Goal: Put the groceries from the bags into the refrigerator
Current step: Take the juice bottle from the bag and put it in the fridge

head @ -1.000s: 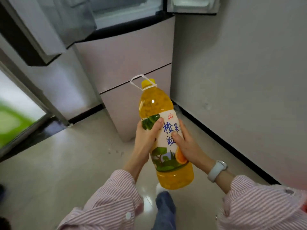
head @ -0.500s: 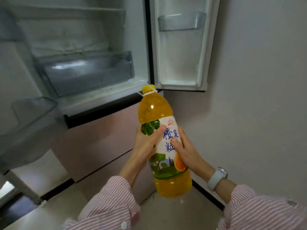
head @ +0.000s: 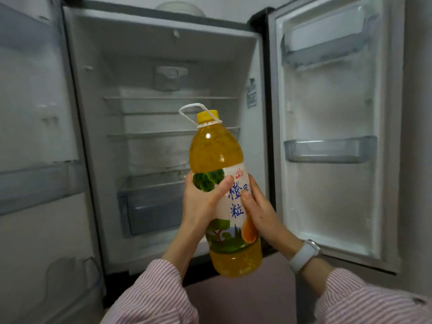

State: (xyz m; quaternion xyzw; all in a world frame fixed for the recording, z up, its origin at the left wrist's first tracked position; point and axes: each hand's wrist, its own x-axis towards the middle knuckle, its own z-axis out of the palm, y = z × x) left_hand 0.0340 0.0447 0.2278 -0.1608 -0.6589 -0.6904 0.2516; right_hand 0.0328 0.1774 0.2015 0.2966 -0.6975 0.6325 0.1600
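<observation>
Bottle [head: 218,160] of orange drink stands nearly upright in the middle of the head view, held up in front of the open refrigerator [head: 163,66], its top leaning slightly to the left. The left hand [head: 203,202] wraps the label from the left, thumb laid across the front over a printed green tree. The right hand [head: 259,211] clasps the opposite side, thumb pressed on the white part of the label beside blue characters. Both hands are clamped on the bottle at mid-height, thumbs nearly meeting, so the rounded shoulder rises above them and the base hangs below.

The bottle is clear plastic with a broad domed shoulder and a pulpy yellow-orange liquid inside. Its yellow cap [head: 207,115] is ribbed, and a thin white loop handle [head: 190,111] juts out from the neck ring to the left. The glossy label shows trees and an orange slice low down.

Behind it, the refrigerator's cavity is pale grey with thin glass shelves [head: 173,134] and a translucent drawer [head: 149,206] at the bottom. The right door [head: 332,113] hangs open with clear moulded bins [head: 329,149]; the left door [head: 35,136] is blurred. A white smooth watch band [head: 304,254] circles the right wrist, and both sleeves [head: 152,295] are soft fabric with fine pink and white stripes.
</observation>
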